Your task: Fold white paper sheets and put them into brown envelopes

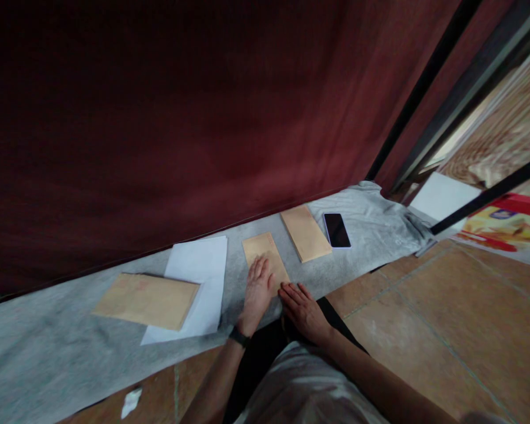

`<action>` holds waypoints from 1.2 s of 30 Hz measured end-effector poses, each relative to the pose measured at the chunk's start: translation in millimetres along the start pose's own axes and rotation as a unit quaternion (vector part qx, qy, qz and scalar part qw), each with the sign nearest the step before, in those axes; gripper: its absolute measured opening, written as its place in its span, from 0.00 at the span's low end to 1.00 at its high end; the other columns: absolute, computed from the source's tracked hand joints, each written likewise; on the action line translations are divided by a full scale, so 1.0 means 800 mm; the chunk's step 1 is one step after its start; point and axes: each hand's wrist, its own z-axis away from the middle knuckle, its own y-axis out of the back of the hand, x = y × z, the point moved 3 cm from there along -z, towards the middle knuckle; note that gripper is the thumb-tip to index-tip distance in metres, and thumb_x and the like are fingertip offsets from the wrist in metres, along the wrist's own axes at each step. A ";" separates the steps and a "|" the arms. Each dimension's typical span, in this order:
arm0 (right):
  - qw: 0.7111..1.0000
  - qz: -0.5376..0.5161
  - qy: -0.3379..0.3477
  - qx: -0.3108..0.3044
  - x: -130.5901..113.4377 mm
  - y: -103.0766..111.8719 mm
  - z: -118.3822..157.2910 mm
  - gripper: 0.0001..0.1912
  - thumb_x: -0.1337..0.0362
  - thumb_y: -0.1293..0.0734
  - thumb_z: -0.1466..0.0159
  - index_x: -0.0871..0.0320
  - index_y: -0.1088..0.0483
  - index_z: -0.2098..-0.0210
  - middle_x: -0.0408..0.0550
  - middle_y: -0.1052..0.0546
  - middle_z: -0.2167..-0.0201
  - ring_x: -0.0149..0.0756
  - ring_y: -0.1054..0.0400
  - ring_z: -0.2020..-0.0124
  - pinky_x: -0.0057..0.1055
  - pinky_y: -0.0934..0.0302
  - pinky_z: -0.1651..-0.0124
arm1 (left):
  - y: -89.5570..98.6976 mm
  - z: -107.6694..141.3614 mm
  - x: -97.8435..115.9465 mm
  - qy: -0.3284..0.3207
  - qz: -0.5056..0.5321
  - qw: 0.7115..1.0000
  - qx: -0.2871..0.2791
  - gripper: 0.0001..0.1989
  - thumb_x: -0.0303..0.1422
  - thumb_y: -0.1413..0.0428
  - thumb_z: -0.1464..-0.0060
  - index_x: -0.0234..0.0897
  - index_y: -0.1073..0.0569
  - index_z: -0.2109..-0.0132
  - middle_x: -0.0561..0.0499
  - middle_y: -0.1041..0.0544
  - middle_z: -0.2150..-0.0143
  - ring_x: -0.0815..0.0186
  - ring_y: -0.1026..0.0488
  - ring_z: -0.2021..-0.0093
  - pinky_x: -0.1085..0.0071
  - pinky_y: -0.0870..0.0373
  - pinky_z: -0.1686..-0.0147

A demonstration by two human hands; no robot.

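A brown paper envelope (265, 244) lies on the grey cloth in front of me. My left hand (258, 288) rests flat on its middle, fingers stretched out, a dark band round the wrist. At the envelope's near right corner, the outstretched fingers of my right hand (304, 309) touch the paper; the thumb is hidden. To the right is a neat pile of brown envelopes (307, 234). On the left, another brown envelope (148, 300) lies partly over white paper sheets (207, 265).
The grey cloth (39, 347) covers a long narrow surface along a dark red panel (203, 129). A phone (337, 230) lies beyond the pile. Dark metal bars (424, 88), a white box (444, 197) and a red-yellow carton (507, 227) stand right. Crumpled tissue (131, 403) is on the tiled floor.
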 end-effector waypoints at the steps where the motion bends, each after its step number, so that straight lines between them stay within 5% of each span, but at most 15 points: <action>1: 1.000 0.001 -0.001 0.002 0.000 0.000 0.000 0.25 0.66 0.40 0.28 0.57 0.40 0.32 0.54 0.34 0.32 0.42 0.41 0.32 0.49 0.47 0.29 | -0.010 -0.014 -0.002 -0.010 -0.015 1.000 -0.009 0.26 0.36 0.52 0.35 0.33 0.35 0.33 0.40 0.37 0.29 0.53 0.45 0.27 0.54 0.49 0.30; 7: 1.000 0.002 -0.004 0.002 0.000 0.002 -0.002 0.25 0.67 0.40 0.28 0.56 0.40 0.32 0.53 0.33 0.33 0.41 0.39 0.33 0.48 0.46 0.30 | -0.046 -0.083 -0.017 -0.018 -0.096 0.994 -0.045 0.30 0.38 0.56 0.33 0.29 0.42 0.29 0.36 0.41 0.28 0.51 0.49 0.26 0.49 0.54 0.29; 12: 1.000 -0.001 -0.012 -0.003 -0.001 0.003 -0.003 0.25 0.67 0.42 0.27 0.55 0.39 0.32 0.53 0.34 0.33 0.42 0.38 0.34 0.48 0.46 0.30 | -0.052 -0.101 -0.018 -0.036 -0.129 0.989 -0.065 0.31 0.39 0.60 0.32 0.24 0.42 0.29 0.36 0.45 0.26 0.51 0.51 0.25 0.52 0.57 0.28; 24: 1.000 -0.013 -0.015 0.000 0.002 -0.006 -0.001 0.24 0.65 0.40 0.28 0.57 0.37 0.33 0.53 0.33 0.33 0.43 0.38 0.34 0.50 0.47 0.30 | -0.053 -0.056 -0.009 -0.074 -0.087 0.991 -0.067 0.31 0.41 0.57 0.32 0.27 0.41 0.29 0.38 0.44 0.26 0.54 0.50 0.25 0.55 0.57 0.27; 36: 0.999 -0.033 -0.019 0.001 0.003 -0.004 -0.003 0.25 0.66 0.40 0.28 0.55 0.40 0.32 0.54 0.29 0.36 0.43 0.37 0.34 0.50 0.47 0.30 | -0.047 0.000 0.000 -0.150 -0.196 0.964 -0.101 0.30 0.41 0.62 0.29 0.27 0.46 0.28 0.37 0.43 0.27 0.56 0.49 0.26 0.52 0.48 0.29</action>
